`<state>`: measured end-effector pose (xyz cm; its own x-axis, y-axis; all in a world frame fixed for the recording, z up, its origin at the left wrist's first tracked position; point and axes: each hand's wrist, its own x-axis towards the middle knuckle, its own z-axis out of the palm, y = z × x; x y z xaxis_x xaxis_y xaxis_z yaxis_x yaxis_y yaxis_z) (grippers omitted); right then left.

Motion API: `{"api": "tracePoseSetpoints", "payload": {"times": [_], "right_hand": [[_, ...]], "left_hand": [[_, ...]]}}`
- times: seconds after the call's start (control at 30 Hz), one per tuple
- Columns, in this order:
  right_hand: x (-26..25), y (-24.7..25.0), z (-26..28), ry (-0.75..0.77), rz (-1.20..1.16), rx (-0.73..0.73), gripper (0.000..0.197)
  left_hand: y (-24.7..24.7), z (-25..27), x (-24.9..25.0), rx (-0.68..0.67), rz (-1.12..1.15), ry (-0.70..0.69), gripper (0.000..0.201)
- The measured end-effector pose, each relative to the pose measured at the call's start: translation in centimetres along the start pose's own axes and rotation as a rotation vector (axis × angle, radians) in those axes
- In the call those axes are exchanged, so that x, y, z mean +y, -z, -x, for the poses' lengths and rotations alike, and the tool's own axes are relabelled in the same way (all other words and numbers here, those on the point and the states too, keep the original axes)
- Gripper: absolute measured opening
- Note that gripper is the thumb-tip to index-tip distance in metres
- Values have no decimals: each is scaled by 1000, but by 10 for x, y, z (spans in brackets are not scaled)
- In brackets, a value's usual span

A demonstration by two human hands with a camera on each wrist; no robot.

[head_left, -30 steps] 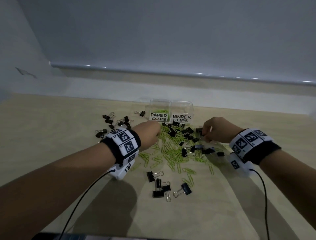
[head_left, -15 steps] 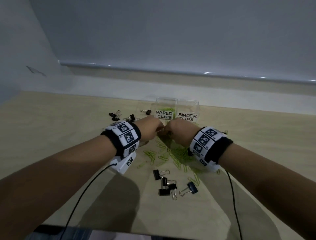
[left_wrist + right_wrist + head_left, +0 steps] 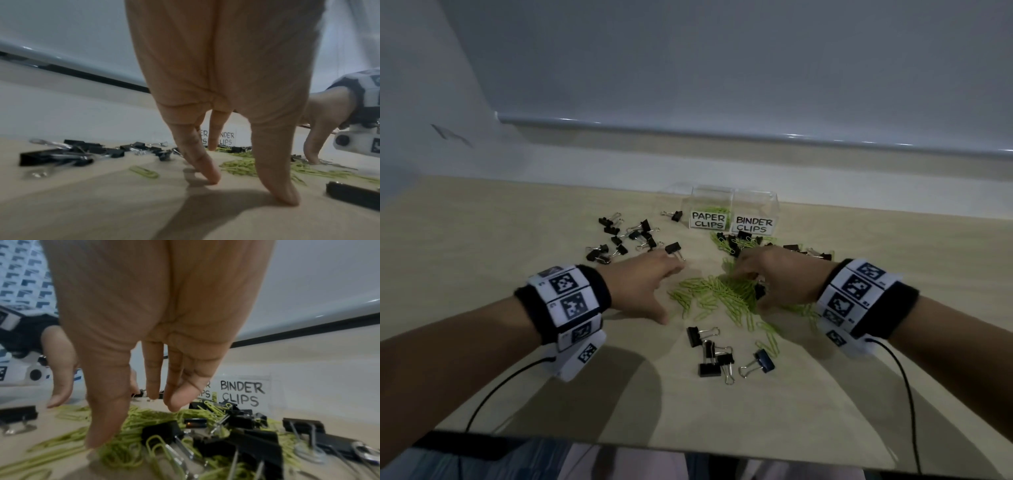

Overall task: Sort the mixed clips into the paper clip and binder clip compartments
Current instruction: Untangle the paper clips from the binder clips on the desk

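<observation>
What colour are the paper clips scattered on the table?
The paper clips are light yellow-green, all alike. The right wrist view shows it best.

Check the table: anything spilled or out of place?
Green paper clips and black binder clips lie loose and mixed across the table, mostly outside the labelled compartments. Nothing looks damaged.

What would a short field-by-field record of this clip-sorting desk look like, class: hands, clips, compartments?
left hand: open, fingers spread, fingertips on the table, holding nothing
right hand: open, fingers extended down over the green paper clips
paper clip compartment: clear, labelled, some green clips inside
binder clip compartment: clear, labelled, contents cannot be told
black binder clips: scattered in groups left, near and right of the pile
sorting: mostly not yet done
</observation>
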<state>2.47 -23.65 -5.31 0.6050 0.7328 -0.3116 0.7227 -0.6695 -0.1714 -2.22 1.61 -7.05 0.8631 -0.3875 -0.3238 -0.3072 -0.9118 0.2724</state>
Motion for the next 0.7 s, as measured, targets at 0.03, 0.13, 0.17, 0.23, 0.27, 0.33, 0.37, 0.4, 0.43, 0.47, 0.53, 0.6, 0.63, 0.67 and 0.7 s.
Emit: {"api": "tracePoseSetpoints", "payload": {"times": [0.03,0.13,0.17,0.23,0.27,0.33,0.37,0.4,0.43,0.47,0.53,0.6,0.63,0.67,0.7], "right_hand": [[-2,-2,-4,2,27,1,66],[-7,-2,-18,-12,67,-7,56],[-8,-1,-21,-11,75,-8,51],[-11,3,-27,1,75,12,33],[-11,4,-28,3,70,27,25],[-10,4,-30,2,56,59,17],[-9,4,-31,-1,42,79,16],[-7,3,-32,-5,14,106,15],[-5,3,-32,-12,-28,135,13],[-2,3,-32,-21,-71,165,12],[5,4,-32,-65,-170,220,11],[10,6,-30,-133,-366,272,9],[13,7,-29,-164,-507,298,9],[15,9,-28,-184,-649,330,9],[18,12,-27,-199,-778,366,11]], "left_hand": [[-1,-4,4,13,8,-11,87],[-2,-20,21,40,-5,-55,68],[-2,-25,27,49,-12,-66,62],[-1,-34,35,68,-18,-76,48],[0,-38,38,74,-13,-74,42],[2,-44,40,79,-9,-67,29],[3,-45,41,87,-16,-73,20],[4,-46,41,101,-22,-81,11],[4,-48,39,117,-20,-89,5],[6,-49,38,128,-6,-91,5],[9,-50,34,128,36,-95,11],[13,-50,30,128,94,-117,11],[17,-51,28,134,133,-122,11],[21,-52,25,144,181,-119,10],[27,-53,23,161,240,-109,9]]}}
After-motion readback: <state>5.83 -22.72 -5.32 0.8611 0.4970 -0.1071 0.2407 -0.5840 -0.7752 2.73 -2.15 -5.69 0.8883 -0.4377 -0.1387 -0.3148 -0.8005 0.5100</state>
